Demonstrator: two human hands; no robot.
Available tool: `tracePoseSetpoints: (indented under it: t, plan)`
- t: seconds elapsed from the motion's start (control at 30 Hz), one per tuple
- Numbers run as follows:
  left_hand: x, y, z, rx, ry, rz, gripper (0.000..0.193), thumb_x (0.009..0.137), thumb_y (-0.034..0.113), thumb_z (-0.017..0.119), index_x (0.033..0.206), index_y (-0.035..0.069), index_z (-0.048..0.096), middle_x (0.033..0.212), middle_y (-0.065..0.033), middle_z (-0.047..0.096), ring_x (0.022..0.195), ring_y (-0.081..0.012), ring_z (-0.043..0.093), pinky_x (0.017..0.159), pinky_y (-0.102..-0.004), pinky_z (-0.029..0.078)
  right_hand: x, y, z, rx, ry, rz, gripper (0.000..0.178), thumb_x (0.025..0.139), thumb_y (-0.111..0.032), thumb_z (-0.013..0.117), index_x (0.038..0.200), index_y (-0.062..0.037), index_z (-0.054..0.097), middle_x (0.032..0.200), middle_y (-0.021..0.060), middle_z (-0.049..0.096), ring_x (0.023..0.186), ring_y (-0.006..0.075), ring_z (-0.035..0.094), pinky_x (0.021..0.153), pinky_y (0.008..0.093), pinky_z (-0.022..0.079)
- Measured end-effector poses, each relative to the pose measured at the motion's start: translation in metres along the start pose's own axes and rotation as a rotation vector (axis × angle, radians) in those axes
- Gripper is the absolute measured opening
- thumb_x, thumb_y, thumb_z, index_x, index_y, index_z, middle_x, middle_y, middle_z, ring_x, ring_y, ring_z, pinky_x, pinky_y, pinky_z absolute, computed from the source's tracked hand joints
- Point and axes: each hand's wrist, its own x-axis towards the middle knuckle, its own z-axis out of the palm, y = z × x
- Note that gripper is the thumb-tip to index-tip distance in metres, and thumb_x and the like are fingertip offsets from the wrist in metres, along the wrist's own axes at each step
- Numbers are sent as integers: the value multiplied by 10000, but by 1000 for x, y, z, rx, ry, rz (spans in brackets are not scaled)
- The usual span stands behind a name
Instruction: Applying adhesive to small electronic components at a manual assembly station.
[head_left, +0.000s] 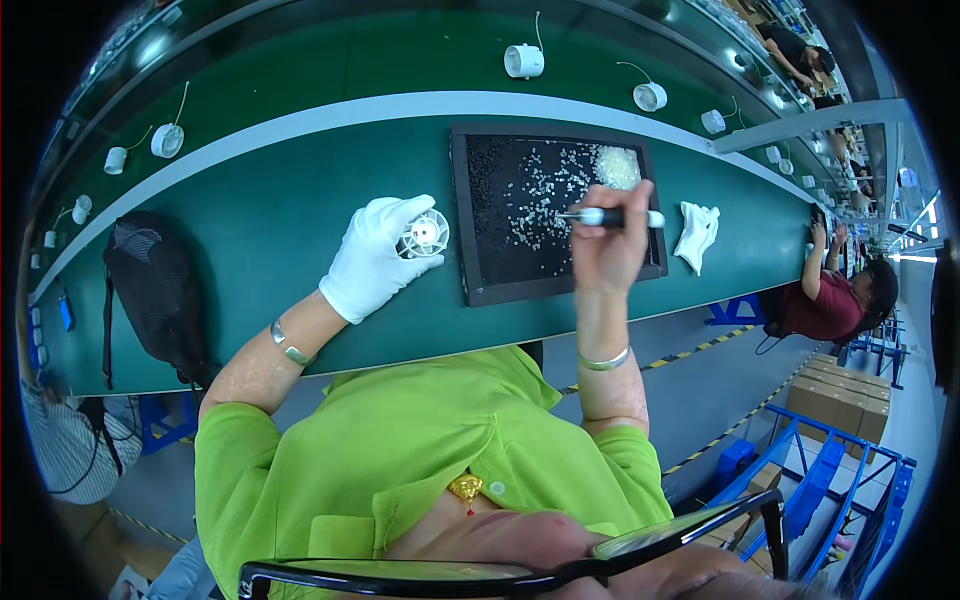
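Worktop (pixel 270 190) is green, black tray (pixel 520 291) on it, black mesh bag (pixel 155 275) at left. Gloved left hand (pixel 368 258) sits between bag and tray; bare right hand (pixel 612 250) is over tray. Right fingers closed around pen-shaped tool (pixel 598 217), tip pointing left. Left fingers grip round white spoked part (pixel 424 234) just left of tray. Loose clear pieces (pixel 540 188) lie scattered mid-tray.

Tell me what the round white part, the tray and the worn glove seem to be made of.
Round white part: probably moulded plastic with a smooth finish, judging by its thin, regular spokes.
Tray: matte black, perhaps plastic or painted wood; its dull rim leaves that open.
Worn glove: likely thin fabric, dull white, from its soft outline and lack of shine.
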Motion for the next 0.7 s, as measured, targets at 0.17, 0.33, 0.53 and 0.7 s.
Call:
tracePoseSetpoints:
  t: [0.17,0.33,0.53,0.7]
  plan:
    - [-4,-6,14,-107,31,-84,667,559,115,829,1159,70,541,1017,-127,592,946,-319,564,838,-386,453,-4,32,34,10,-33,172,480,958,-393,470,687,-9,567,708,134,564,503,102,419,461,225,329]
    - [2,-5,22,-102,56,-44,637,556,108,828,1131,75,554,990,-128,600,923,-323,570,819,-388,458,-2,58,36,-90,-23,211,555,959,-455,429,655,-9,560,674,143,561,476,107,394,465,233,331]
    - [11,-11,34,-101,36,-50,627,555,145,827,1121,81,564,958,-131,600,895,-330,564,792,-397,455,13,70,23,-48,12,286,671,947,-574,310,618,-30,527,652,134,543,461,109,367,454,224,317]
    - [21,-15,43,-108,25,-55,621,553,160,823,1115,77,571,935,-138,598,872,-329,560,780,-406,453,25,68,16,-45,41,300,690,936,-601,298,598,-40,515,645,134,541,456,110,365,448,213,304]
